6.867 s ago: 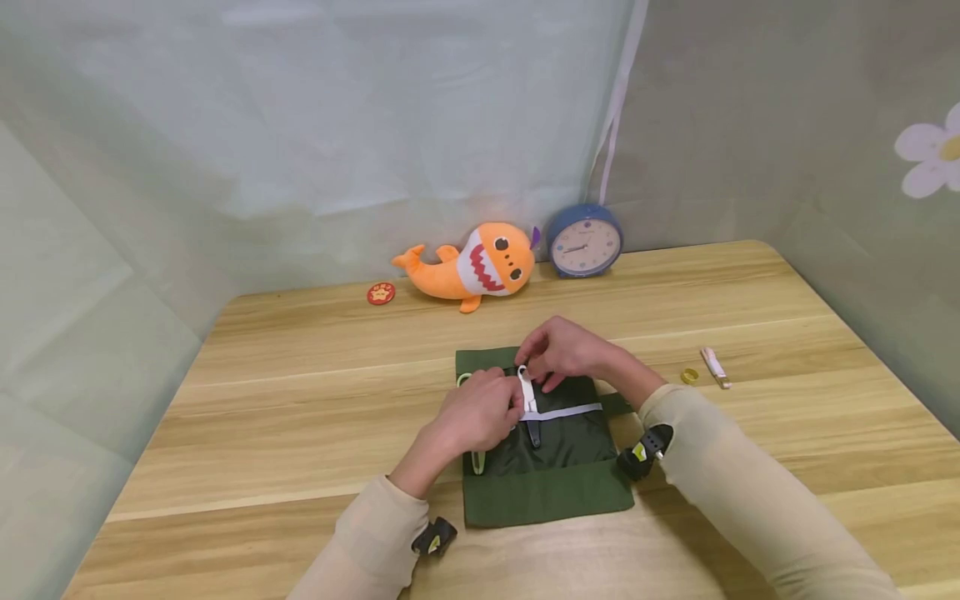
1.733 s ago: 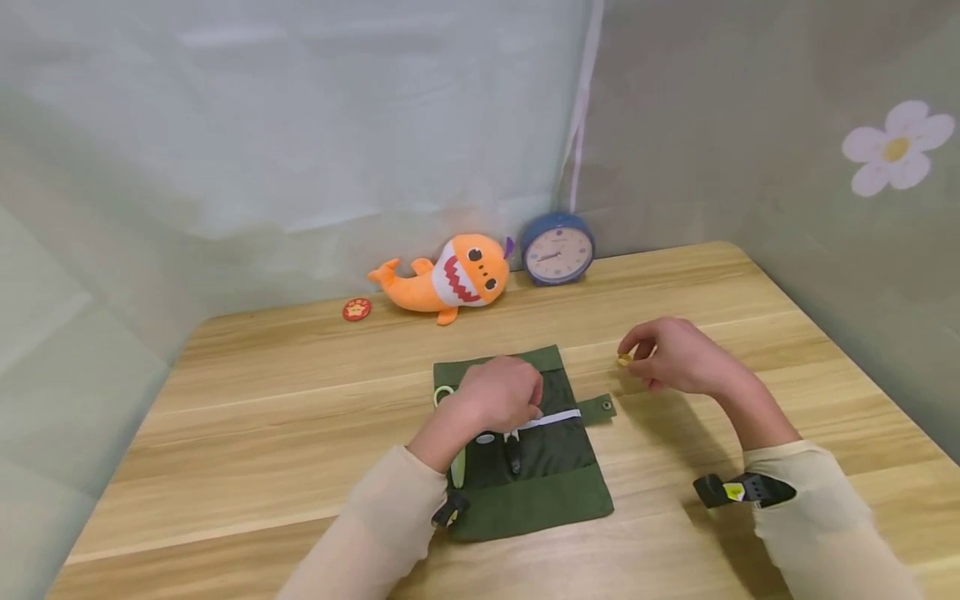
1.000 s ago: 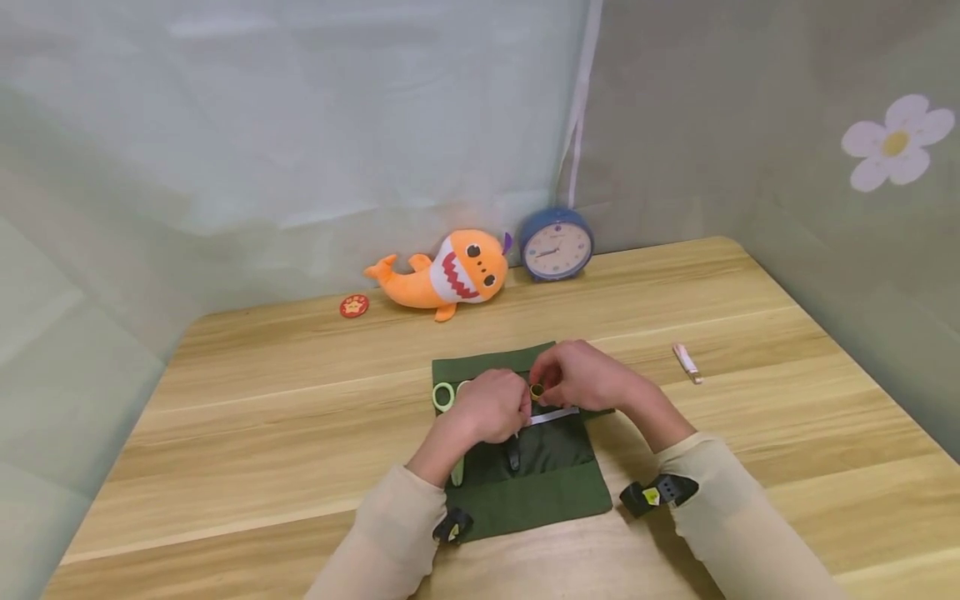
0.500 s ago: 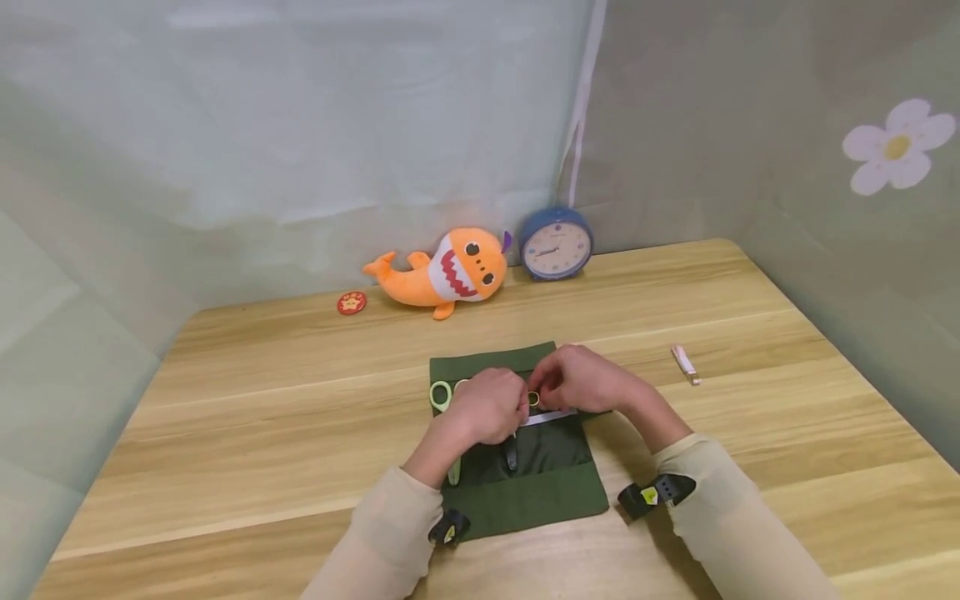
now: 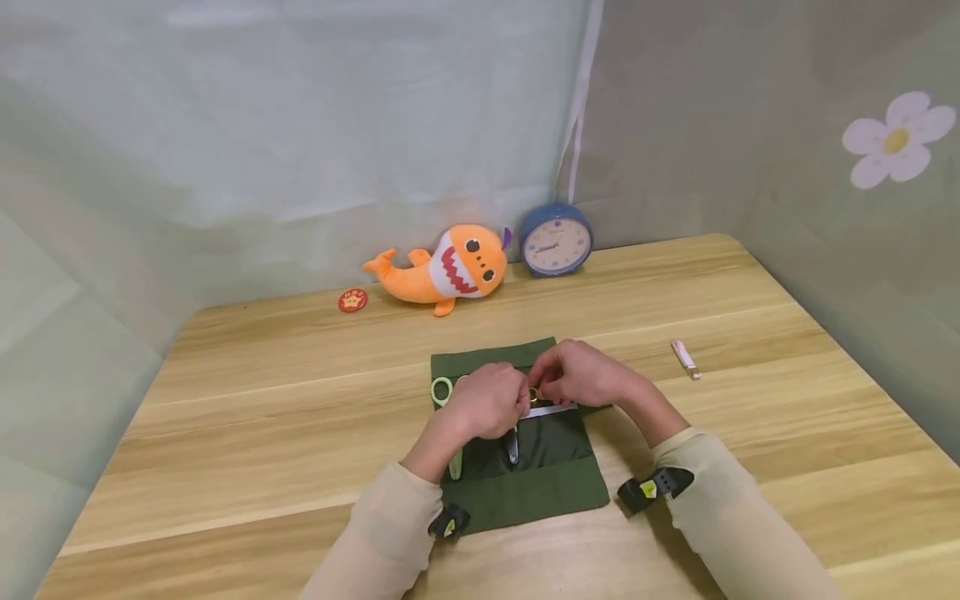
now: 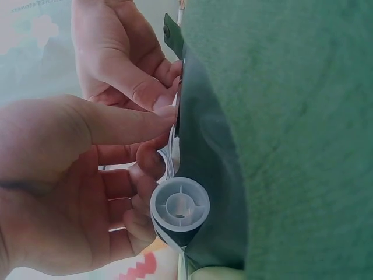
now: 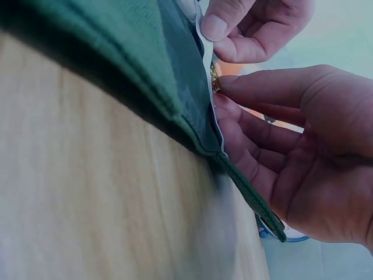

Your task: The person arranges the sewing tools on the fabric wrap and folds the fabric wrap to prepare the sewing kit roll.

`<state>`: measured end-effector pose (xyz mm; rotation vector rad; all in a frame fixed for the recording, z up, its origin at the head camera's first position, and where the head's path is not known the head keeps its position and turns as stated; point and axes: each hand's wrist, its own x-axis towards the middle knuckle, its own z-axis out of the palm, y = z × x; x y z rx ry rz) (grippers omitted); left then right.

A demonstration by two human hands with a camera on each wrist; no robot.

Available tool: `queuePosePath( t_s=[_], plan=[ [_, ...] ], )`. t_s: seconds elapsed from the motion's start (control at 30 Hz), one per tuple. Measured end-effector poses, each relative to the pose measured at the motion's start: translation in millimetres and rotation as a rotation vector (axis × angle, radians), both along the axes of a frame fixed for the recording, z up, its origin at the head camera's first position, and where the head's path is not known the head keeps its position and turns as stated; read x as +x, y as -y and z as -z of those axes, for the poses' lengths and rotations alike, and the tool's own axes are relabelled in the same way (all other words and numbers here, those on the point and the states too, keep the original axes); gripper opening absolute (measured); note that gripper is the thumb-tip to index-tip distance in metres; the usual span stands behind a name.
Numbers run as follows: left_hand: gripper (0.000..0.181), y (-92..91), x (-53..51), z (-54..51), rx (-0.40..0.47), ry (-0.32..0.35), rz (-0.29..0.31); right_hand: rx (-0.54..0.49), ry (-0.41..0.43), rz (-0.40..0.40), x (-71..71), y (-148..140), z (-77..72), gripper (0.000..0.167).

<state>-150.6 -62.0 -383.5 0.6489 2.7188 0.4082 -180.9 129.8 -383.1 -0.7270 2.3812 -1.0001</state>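
Observation:
A dark green fabric tool roll (image 5: 532, 497) lies unfolded on the table, with a white elastic strap (image 5: 553, 410) across it. My left hand (image 5: 489, 402) pinches the strap between thumb and finger. A small gold ring, dimpled like a thimble (image 7: 215, 79), is between the thumb and fingers of my right hand (image 5: 581, 372), against the strap. Under the strap sit scissors with light green handles (image 5: 441, 391) and a slim tool with a dark tip (image 5: 513, 450), its upper part hidden by my left hand. A white-ended thread spool (image 6: 180, 204) is strapped beside my left fingers.
To the right lies a small pink-and-white item with a metal end (image 5: 686, 360). Along the back stand an orange plush shark (image 5: 420, 283), a blue clock (image 5: 556, 242) and a red round badge (image 5: 352, 300). The roll's snap tab (image 7: 250, 195) sticks out below my right hand.
My right hand was at a white-handled tool on the roll, then picked the gold ring off the table and brought it left to the strap. Over the last second both hands have barely moved.

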Motion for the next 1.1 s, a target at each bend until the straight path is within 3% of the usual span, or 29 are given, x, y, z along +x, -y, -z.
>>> queuePosePath(
  t_s=[0.1,0.13,0.23,0.33,0.47,1.1],
  plan=[
    [0.038,2.2,-8.3,18.5,-0.003,-0.021,0.011,-0.006,-0.003,-0.005,0.3,0.4,1.0,0.019],
    [0.038,2.6,-9.2,19.9,-0.001,-0.026,0.015,-0.009,-0.006,-0.008,0.1,0.5,1.2,0.019],
    [0.039,3.0,-6.4,15.3,0.011,-0.033,0.019,-0.022,-0.008,-0.017,-0.4,0.7,2.0,0.02],
    [0.039,1.7,3.0,-3.7,0.016,-0.016,0.006,-0.036,-0.007,-0.026,-0.9,1.0,3.2,0.02],
    [0.037,0.2,10.7,-16.3,0.019,0.0,-0.008,-0.046,-0.011,-0.031,-0.3,1.4,3.1,0.019],
    [0.029,-1.0,11.5,-16.0,0.003,0.017,-0.01,-0.057,0.019,-0.056,-1.5,-0.9,4.4,0.012]
  ],
)
